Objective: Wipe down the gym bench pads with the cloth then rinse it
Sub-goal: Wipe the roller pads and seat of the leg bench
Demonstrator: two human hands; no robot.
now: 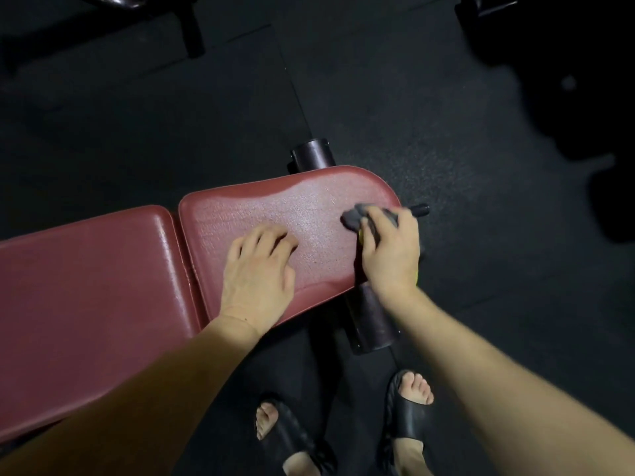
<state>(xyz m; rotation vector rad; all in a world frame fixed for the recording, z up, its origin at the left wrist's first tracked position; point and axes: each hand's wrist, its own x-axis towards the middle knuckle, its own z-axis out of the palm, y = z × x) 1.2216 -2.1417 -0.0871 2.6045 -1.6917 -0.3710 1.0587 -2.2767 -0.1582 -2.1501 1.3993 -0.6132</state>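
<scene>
Right hand [390, 250] grips cloth [357, 216] on seat pad [309, 214] | left hand [257, 269] flat, bracing | risk: cloth slipping off the pad's edge.

A gym, dimly lit. Dark speckled rubber mat flooring [395, 108] with a seam running across it. Padded workout bench: two dark red vinyl pads, a seat pad [275, 207] and a longer back pad [86, 286], split by a narrow gap. Black foam leg rollers [371, 317] stick out at both sides of the seat end. More black equipment frames [192, 32] stand at the top left, dark shapes at the right edge.
</scene>
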